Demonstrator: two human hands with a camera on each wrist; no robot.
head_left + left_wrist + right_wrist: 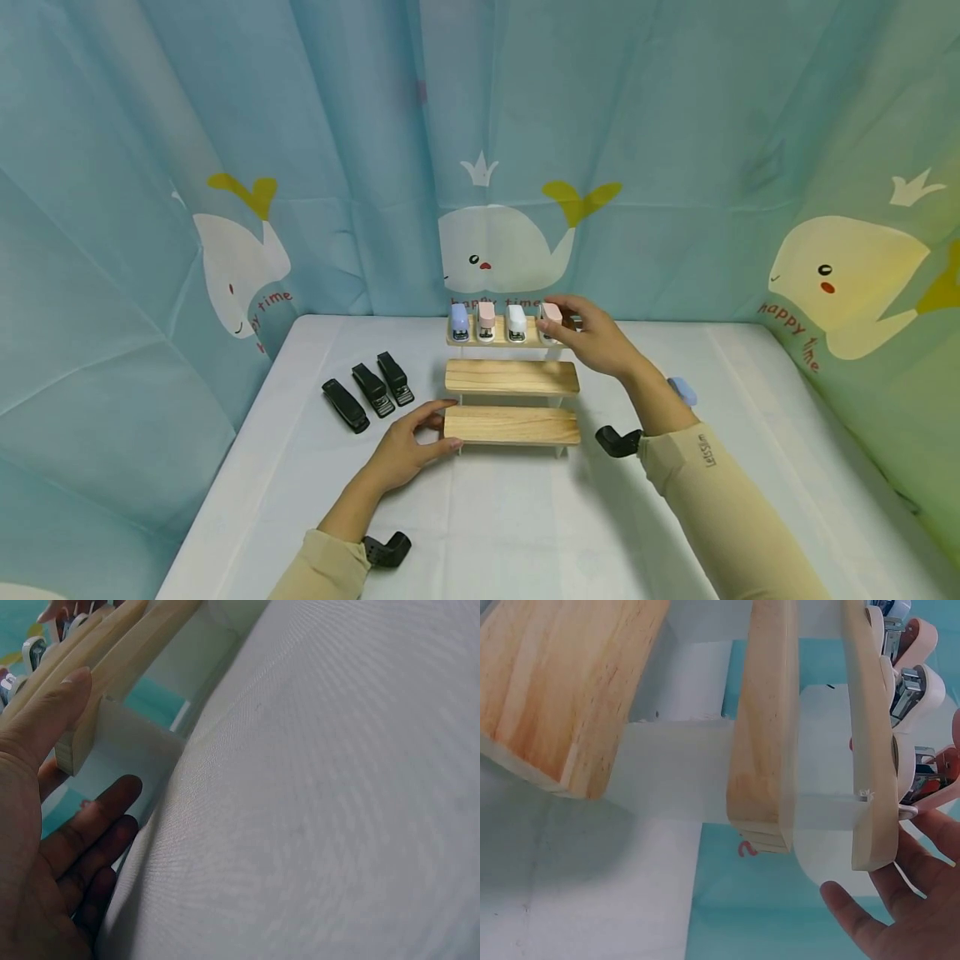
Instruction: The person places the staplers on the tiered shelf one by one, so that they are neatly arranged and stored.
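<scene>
A wooden display rack (512, 425) with three stepped planks stands on the table. Along its top plank (874, 750) sits a row of small staplers: a lavender one (460, 323), a pink one (486, 322), a white one (516, 323) and another pink one (551, 320) at the right end. My right hand (592, 337) holds that end stapler between thumb and fingers, its base at the plank. With my left hand (408, 446) I grip the left end of the lowest plank, thumb (71, 697) along its front; the other fingers spread beside the clear support.
Three black staplers (372, 390) lie on the table left of the rack. A blue object (682, 391) shows partly behind my right forearm. Behind the table's far edge hangs a blue curtain (360, 167) with whale prints.
</scene>
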